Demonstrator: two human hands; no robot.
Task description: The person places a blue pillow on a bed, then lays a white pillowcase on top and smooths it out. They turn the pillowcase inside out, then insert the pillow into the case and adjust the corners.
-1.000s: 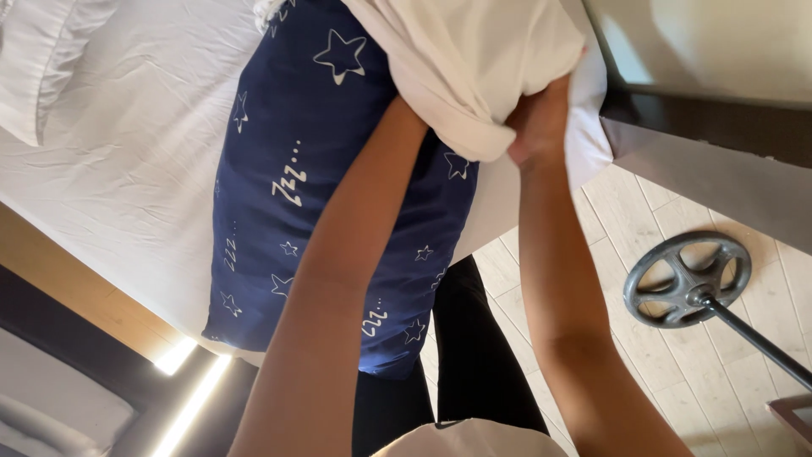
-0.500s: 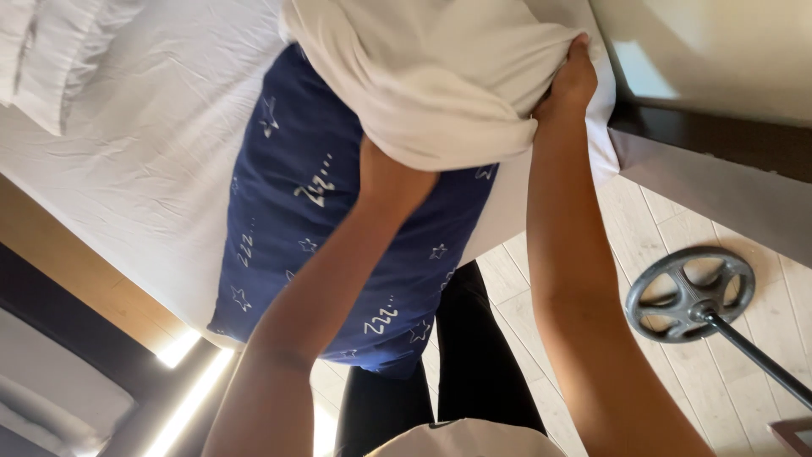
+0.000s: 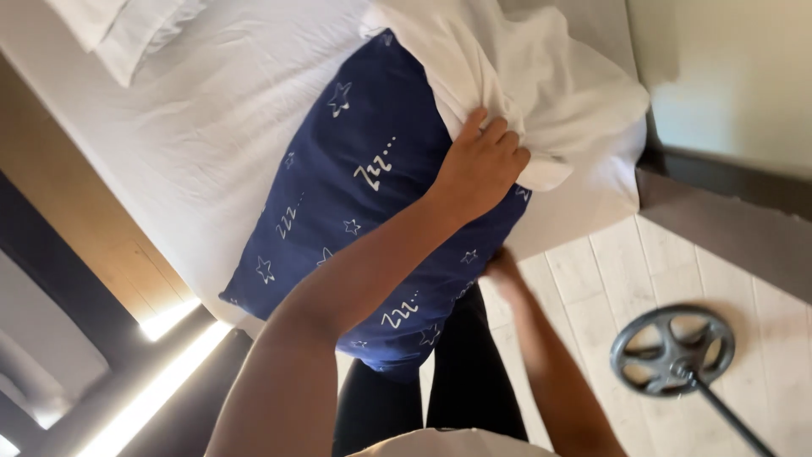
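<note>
1. The pillow (image 3: 372,203) is covered in matt navy woven cloth, smooth, printed with flat white stars and letters.
2. The pillowcase (image 3: 524,76), at 1 o'clock from the pillow, is thin matt white cotton-like cloth, creased and bunched where the left hand (image 3: 478,165) grips it.
3. The bed sheet (image 3: 194,127) at 10 o'clock is matt white cloth, finely wrinkled.
4. The floor (image 3: 643,271) at 4 o'clock is pale wood-look planks with a low sheen.
5. The wheel-shaped base (image 3: 672,351) there looks like dark grey metal, dull and slightly rough.
6. The bed frame (image 3: 118,279) at 8 o'clock is smooth tan wood.
</note>
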